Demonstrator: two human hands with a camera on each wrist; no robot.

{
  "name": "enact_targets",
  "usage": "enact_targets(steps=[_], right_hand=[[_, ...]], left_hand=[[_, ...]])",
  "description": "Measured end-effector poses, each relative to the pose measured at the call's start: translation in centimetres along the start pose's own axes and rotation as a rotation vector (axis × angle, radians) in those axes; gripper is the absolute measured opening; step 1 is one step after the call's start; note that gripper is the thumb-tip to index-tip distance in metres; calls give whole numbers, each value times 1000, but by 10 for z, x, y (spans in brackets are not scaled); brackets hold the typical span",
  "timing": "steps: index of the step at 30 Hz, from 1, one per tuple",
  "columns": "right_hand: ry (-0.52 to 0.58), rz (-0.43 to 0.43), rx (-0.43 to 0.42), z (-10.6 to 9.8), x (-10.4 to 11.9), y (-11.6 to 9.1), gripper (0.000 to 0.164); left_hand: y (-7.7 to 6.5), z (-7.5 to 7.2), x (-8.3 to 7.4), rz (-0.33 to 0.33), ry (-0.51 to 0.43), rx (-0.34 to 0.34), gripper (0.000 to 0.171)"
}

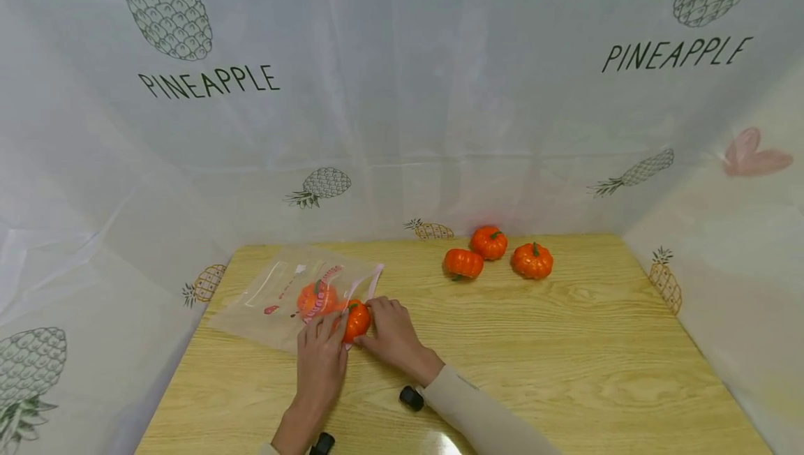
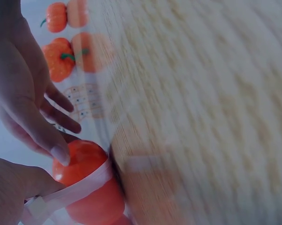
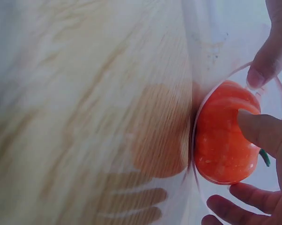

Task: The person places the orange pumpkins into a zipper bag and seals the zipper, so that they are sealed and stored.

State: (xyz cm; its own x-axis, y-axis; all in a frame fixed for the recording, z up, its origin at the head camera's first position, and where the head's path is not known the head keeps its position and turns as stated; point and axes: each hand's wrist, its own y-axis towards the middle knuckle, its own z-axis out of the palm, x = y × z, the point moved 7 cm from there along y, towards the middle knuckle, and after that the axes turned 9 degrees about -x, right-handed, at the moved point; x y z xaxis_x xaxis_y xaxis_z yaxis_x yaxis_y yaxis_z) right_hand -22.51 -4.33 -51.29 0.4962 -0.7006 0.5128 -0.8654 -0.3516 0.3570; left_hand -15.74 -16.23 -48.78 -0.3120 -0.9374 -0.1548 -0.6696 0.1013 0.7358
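A clear plastic bag (image 1: 257, 301) with pink edging and red print lies on the table's left side, its mouth facing right. An orange toy pumpkin (image 1: 316, 296) shows through the bag. Another small pumpkin (image 1: 358, 321) sits in the mouth, with the pink rim (image 2: 80, 187) running across it. My left hand (image 1: 322, 364) pinches the near part of that rim, thumb beside the pumpkin. From the right, my right hand (image 1: 396, 336) holds the pumpkin, thumb (image 3: 260, 133) on its near side and fingers (image 3: 256, 199) around its other side.
Three more orange pumpkins, one tipped over (image 1: 463, 264), one at the back (image 1: 488, 242) and one to the right (image 1: 532, 260), rest near the wooden table's (image 1: 565, 357) far edge. A white pineapple-printed cloth (image 1: 427, 92) hangs behind and along both sides.
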Motion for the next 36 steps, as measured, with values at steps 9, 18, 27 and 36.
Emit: enact_targets(steps=[9, 18, 27, 36], right_hand=[[-53, -31, 3, 11, 4, 6, 58], [-79, -64, -40, 9, 12, 2, 31], [-41, -101, -17, 6, 12, -5, 42], [66, -15, -110, -35, -27, -12, 40]], left_hand=[[0, 0, -2, -13, -10, 4, 54], [1, 0, -1, -6, 0, 3, 53], [0, -1, -1, -5, -4, 3, 53], [-1, -1, 0, -3, 7, 16, 54]])
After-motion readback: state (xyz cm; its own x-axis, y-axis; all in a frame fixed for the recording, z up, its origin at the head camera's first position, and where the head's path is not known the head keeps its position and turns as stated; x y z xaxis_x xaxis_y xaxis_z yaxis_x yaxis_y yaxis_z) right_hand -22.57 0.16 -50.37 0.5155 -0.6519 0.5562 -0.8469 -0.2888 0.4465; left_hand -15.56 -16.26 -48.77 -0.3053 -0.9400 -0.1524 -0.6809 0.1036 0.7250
